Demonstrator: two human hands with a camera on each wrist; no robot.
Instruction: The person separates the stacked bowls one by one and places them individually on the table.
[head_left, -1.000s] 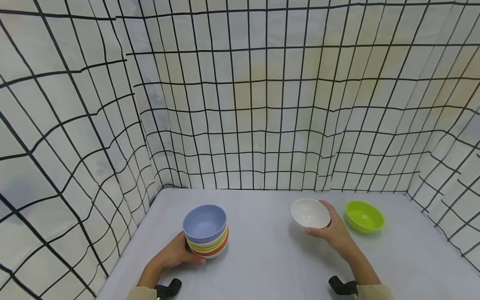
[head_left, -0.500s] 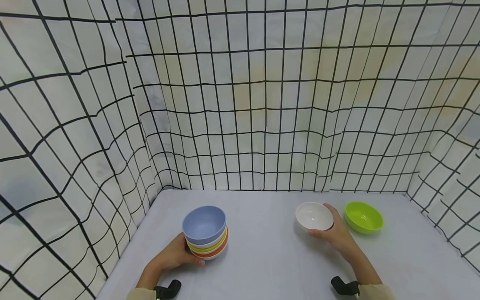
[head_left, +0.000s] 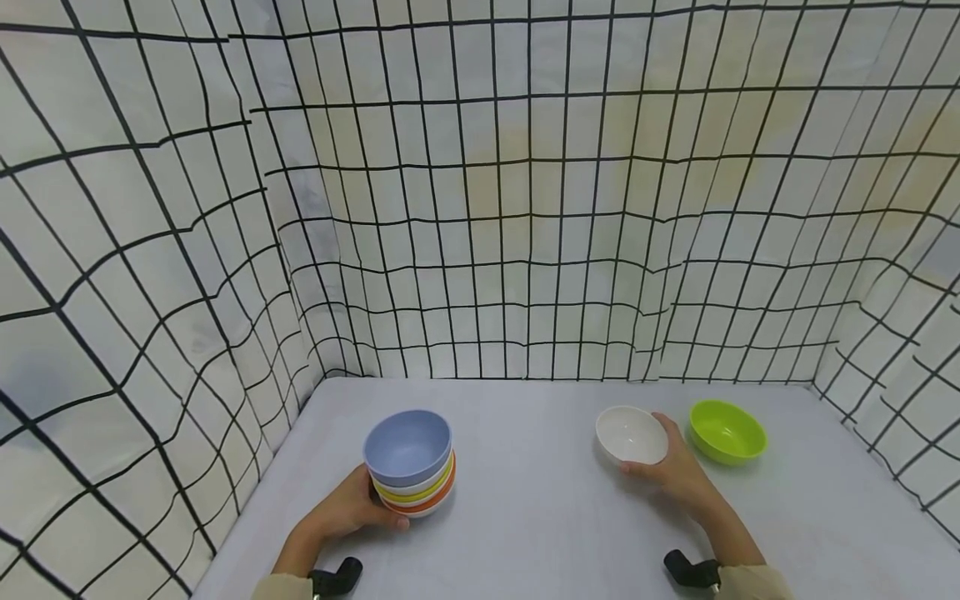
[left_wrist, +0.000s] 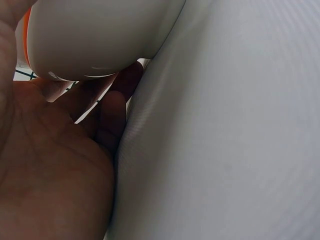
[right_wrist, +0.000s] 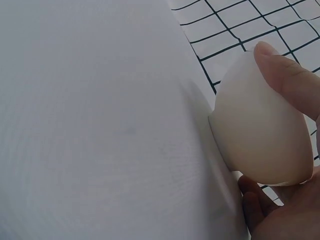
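Observation:
On the left of the table, a stack of nested bowls point(head_left: 408, 450) has a blue one on top, with white, yellow and orange rims below it. My left hand point(head_left: 354, 507) grips the stack low on its left side, thumb in front. In the left wrist view the lowest white bowl point(left_wrist: 95, 37) shows close by the cloth, fingers curled beside it. To the right, my right hand point(head_left: 673, 468) holds a single white bowl point(head_left: 632, 435) by its right side. The right wrist view shows the thumb point(right_wrist: 280, 70) against this bowl's outer wall and its base at the cloth.
A lime green bowl point(head_left: 727, 432) stands just right of my right hand. White cloth covers the table point(head_left: 525, 500). Walls of white fabric with a black grid point(head_left: 495, 250) rise along the back and both sides.
My right hand has moved the white bowl slightly to the right and down towards the table. The left hand and the stack have stayed in place.

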